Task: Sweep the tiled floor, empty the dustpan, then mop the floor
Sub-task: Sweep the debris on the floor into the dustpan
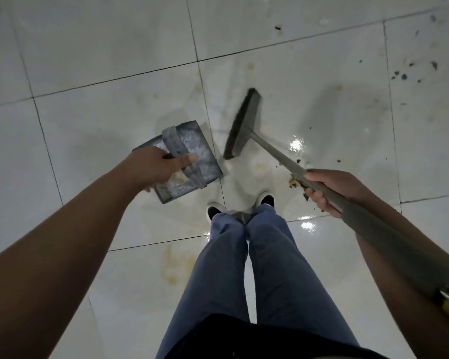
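Note:
My left hand [157, 165] grips the strap-like handle of a grey metal dustpan [192, 143], held low over the white tiled floor [101, 112] in front of my feet. My right hand [329, 189] grips the long grey handle of a broom [241, 125]. The broom's head sits just right of the dustpan, its bristles blurred, near the floor. Some yellowish scraps lie inside the dustpan by my thumb. Dark bits of debris [410, 71] are scattered on the tiles at the upper right, and small crumbs [298, 161] lie near the broom handle.
My legs in blue trousers and dark shoes [266, 200] stand just behind the dustpan. Yellowish stains [174, 265] mark the tiles by my legs and around the broom. Glossy light reflections [296, 145] show on the floor to the right.

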A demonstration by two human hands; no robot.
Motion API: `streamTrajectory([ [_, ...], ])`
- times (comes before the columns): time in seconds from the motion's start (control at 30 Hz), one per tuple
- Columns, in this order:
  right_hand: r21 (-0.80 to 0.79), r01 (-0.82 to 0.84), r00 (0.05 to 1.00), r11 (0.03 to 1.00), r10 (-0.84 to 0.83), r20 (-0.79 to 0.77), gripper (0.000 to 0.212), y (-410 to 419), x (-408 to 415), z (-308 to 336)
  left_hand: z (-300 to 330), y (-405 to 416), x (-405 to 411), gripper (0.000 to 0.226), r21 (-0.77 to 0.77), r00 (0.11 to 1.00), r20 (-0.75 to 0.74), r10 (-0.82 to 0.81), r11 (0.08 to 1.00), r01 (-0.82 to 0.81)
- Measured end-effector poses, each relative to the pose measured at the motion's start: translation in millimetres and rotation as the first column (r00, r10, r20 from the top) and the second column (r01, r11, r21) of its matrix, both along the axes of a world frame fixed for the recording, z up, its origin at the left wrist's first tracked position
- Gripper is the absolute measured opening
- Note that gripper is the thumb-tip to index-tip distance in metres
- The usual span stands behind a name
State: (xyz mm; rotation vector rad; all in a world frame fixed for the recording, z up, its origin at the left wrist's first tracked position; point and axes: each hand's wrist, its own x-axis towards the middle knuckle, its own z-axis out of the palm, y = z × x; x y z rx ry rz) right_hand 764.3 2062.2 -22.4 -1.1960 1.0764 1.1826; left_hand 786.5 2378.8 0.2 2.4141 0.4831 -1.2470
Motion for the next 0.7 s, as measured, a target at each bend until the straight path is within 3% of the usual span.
streamTrajectory([
  [0.1,-0.114,0.099,0.991,0.989,-0.108,-0.077,0.022,-62,-31,9,2,-29,10,0.069,-0.004,0.995,-0.005,-0.095,0.995,0.095],
  [0.2,-0.217,0.151,0.984,0.964,-0.167,-0.055,0.018,-104,-51,26,0,-51,15,0.094,0.012,0.973,0.002,-0.229,0.973,0.229],
  [0.4,-0.272,0.15,0.984,0.951,-0.118,0.132,0.014,-132,-58,54,9,-87,39,0.082,0.016,0.958,0.059,-0.282,0.959,0.282],
  [0.7,0.028,0.146,0.942,0.989,-0.148,0.301,0.012,-93,31,62,15,-107,90,0.07,0.046,0.97,0.076,-0.233,0.972,0.23],
])
